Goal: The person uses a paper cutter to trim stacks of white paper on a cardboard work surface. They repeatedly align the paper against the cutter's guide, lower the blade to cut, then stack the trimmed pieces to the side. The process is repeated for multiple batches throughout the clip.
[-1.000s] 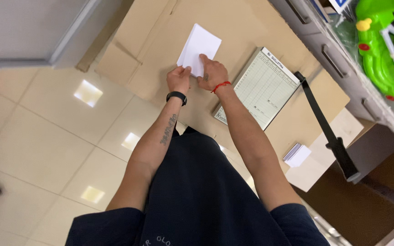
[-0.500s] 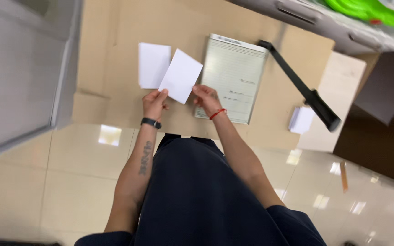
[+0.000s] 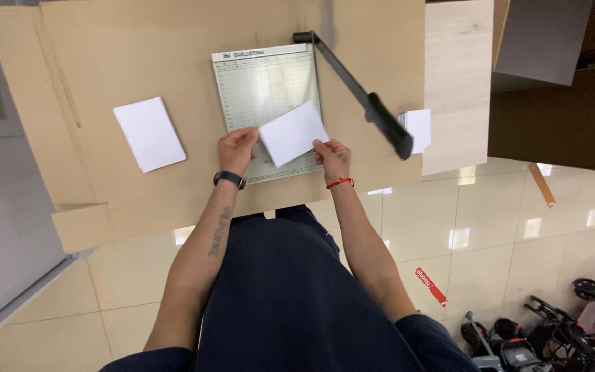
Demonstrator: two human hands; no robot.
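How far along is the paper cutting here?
Looks done: a white stack lies left on the cardboard, and a smaller stack sits right of the cutter. In hand: left hand and right hand hold one white sheet over the cutter bed, blade arm raised. That sheet appears uncut.

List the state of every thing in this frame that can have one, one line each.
Paper trimmer: flat on the cardboard, blade arm swung open.
White sheet: held over the trimmer bed, tilted.
Left hand: pinching the sheet's left edge.
Right hand: pinching the sheet's right corner.
White paper stack: lying flat, left of the trimmer.
Small paper pile: lying at the right edge.
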